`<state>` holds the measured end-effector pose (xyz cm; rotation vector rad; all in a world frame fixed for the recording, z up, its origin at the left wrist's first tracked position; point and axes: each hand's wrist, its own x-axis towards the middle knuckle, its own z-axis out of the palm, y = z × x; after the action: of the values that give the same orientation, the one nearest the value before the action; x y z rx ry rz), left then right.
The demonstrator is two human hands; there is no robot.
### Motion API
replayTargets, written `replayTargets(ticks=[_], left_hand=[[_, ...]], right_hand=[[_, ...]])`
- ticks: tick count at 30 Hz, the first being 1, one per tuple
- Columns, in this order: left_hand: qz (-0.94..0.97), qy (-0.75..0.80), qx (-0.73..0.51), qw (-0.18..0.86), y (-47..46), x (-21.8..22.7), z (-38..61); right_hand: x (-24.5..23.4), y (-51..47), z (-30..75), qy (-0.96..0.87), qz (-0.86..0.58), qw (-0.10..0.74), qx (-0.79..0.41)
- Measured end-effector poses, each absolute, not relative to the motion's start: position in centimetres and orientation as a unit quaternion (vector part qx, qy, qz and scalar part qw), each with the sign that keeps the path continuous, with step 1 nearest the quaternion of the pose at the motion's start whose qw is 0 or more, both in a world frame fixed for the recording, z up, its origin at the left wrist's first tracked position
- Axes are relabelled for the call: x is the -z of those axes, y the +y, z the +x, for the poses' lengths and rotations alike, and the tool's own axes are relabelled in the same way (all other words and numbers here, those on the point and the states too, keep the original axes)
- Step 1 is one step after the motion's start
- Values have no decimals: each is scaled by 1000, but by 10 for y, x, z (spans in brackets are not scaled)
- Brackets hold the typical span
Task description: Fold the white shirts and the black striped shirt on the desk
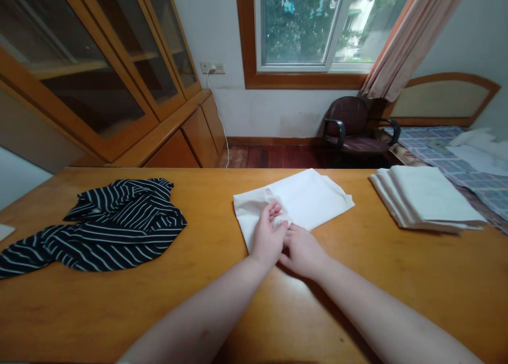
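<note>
Left hand [268, 239] pinches near edge of folded white cloth rectangle [313, 194], right hand [304, 250] grip unclear; loose layers may slip askew on smooth wooden table [198, 300].

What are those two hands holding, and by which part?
The left hand pinches a fold of the white cloth at its near edge. The right hand touches that edge beside it; whether it grips is unclear.

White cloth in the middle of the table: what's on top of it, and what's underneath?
On the white cloth, at its near corner, the left hand grips a fold and the right hand touches the edge. Beneath lies the wooden table; anything between the layers is covered.
</note>
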<state>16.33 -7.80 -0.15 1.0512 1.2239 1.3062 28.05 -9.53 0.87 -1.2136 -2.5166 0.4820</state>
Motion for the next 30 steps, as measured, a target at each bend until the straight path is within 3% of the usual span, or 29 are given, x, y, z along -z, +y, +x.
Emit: replayTargets(ticks=[5,7,8,10,12,14,18,23,25,30], left_hand=[[410,474,-447,639,-67,6,152],[454,454,-428,637,-64,-5,129],[488,466,-430,600,-61,-12,114],[573,533,-457,423,-55,-22,80],[635,595,-405,279,-46,-25,48],[638,634,-368,236,-36,-18,25],[668,550,-332,376,-25,5,16],[726,567,-246,303,-30,2,32],[728,571,-207,318,-35,-6,32],[688,507,-132,502,-44,-17,24]], right_hand=[[-15,-94,291,-868,-410,177,-216],[-18,-94,294,-864,-408,187,-228],[-20,-93,296,-859,-415,191,-233],[-21,-93,299,-842,-438,196,-246],[-20,-91,303,-823,-455,199,-275],[-16,-89,308,-806,-451,204,-324],[-9,-87,314,-770,-421,250,-409],[-10,-90,309,-751,-451,295,-381],[-12,-90,309,-746,-475,288,-367],[-7,-82,320,-728,-492,273,-392]])
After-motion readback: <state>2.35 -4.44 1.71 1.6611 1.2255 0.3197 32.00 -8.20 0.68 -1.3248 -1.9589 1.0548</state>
